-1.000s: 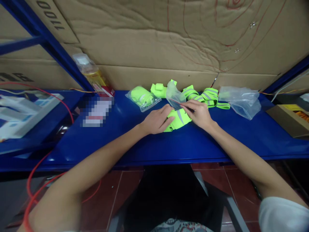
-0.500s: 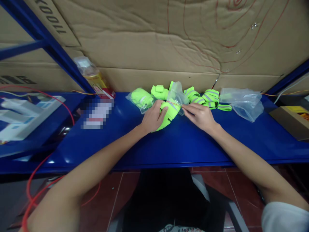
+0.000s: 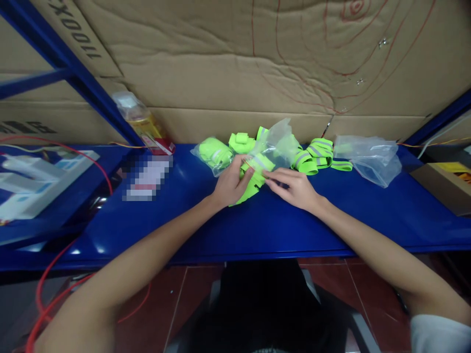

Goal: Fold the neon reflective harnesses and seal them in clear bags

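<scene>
My left hand [image 3: 228, 186] grips a folded neon-green reflective band [image 3: 251, 179] over the blue shelf [image 3: 257, 220]. The band's upper end sits inside the mouth of a small clear plastic bag [image 3: 277, 144]. My right hand [image 3: 293, 187] pinches the bag's lower edge, just right of the band. Behind them lie a bagged green band [image 3: 214, 152], a loose green band [image 3: 241, 142] and more reflective bands [image 3: 316, 154].
A heap of empty clear bags [image 3: 370, 154] lies to the right, a cardboard box [image 3: 441, 184] beyond it. A wrapped yellow bottle [image 3: 142, 120] leans at the left by a blue post. Red cable [image 3: 55, 260] loops at lower left. Cardboard lines the back wall.
My left hand lifted the folded band off the shelf and pushed it up into the bag. My right hand kept hold of the bag's opening, and the bag now bulges over the band.
</scene>
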The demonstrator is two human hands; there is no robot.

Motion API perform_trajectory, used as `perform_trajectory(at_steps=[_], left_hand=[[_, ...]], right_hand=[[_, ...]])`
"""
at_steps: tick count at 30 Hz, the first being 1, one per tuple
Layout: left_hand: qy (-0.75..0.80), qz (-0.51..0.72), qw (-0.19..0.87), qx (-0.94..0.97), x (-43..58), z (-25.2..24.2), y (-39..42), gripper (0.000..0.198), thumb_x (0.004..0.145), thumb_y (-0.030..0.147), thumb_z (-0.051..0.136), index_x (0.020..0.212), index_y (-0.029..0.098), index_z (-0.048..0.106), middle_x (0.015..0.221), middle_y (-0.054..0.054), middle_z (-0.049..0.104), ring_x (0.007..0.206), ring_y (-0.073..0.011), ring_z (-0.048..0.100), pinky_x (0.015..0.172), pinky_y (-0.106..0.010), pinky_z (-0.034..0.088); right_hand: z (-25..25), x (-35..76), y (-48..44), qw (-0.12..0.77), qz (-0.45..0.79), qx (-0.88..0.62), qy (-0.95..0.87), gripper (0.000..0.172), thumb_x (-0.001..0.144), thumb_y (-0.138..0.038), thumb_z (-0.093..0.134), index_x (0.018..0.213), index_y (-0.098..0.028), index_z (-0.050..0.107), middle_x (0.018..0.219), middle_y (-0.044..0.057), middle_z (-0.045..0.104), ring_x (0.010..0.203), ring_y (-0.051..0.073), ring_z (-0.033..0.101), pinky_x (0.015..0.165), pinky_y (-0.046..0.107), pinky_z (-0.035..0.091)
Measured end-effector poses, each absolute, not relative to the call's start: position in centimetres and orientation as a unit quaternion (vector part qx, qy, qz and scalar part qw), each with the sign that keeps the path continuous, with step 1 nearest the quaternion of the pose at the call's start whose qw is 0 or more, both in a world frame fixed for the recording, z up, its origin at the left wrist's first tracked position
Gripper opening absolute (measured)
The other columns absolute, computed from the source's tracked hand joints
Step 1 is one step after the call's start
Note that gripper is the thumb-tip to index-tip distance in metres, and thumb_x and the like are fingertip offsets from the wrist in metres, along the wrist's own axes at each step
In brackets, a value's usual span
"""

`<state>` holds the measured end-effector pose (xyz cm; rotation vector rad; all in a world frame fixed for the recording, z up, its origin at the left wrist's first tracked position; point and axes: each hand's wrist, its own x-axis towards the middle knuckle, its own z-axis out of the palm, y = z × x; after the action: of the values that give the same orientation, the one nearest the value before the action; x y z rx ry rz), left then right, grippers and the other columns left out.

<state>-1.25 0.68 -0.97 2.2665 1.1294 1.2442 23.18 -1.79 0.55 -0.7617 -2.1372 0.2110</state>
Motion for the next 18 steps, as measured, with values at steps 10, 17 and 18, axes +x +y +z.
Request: perform_trajectory(at_steps=[10, 17, 18], left_hand=[[0.285, 0.473, 0.130, 0.824, -1.8, -0.3, 0.4, 0.036, 0.113, 0.041, 0.050, 0.141, 0.019, 0.052, 0.122, -0.011, 0.075, 0.102, -0.0215, 0.073, 0.089, -0.036, 0.057], [0.256, 0.480, 0.154, 0.825, -1.5, 0.0, -0.5, 0.036, 0.112, 0.037, 0.055, 0.143, 0.021, 0.051, 0.118, -0.010, 0.075, 0.099, -0.0225, 0.074, 0.084, -0.036, 0.057], [0.246, 0.494, 0.167, 0.817, -1.3, -0.1, -0.5, 0.040, 0.111, 0.036, 0.056, 0.147, 0.021, 0.049, 0.119, -0.011, 0.075, 0.099, -0.0225, 0.074, 0.085, -0.037, 0.058]], right_hand=[[1.1, 23.0, -0.2, 0.477, 0.430, -0.477, -0.600, 0.056, 0.078, -0.074, 0.085, 0.078, -0.020, 0.070, 0.064, 0.001, 0.069, 0.062, 0.015, 0.063, 0.062, 0.028, 0.051], [2.0, 20.9, -1.7, 0.550, 0.582, -0.327, -0.502, 0.067, 0.068, -0.048, 0.100, 0.128, -0.029, 0.074, 0.130, 0.004, 0.079, 0.117, 0.025, 0.075, 0.094, 0.038, 0.062], [1.9, 20.6, -2.0, 0.549, 0.582, -0.339, -0.495, 0.065, 0.071, -0.049, 0.099, 0.128, -0.029, 0.075, 0.127, 0.004, 0.080, 0.112, 0.024, 0.076, 0.088, 0.036, 0.063]])
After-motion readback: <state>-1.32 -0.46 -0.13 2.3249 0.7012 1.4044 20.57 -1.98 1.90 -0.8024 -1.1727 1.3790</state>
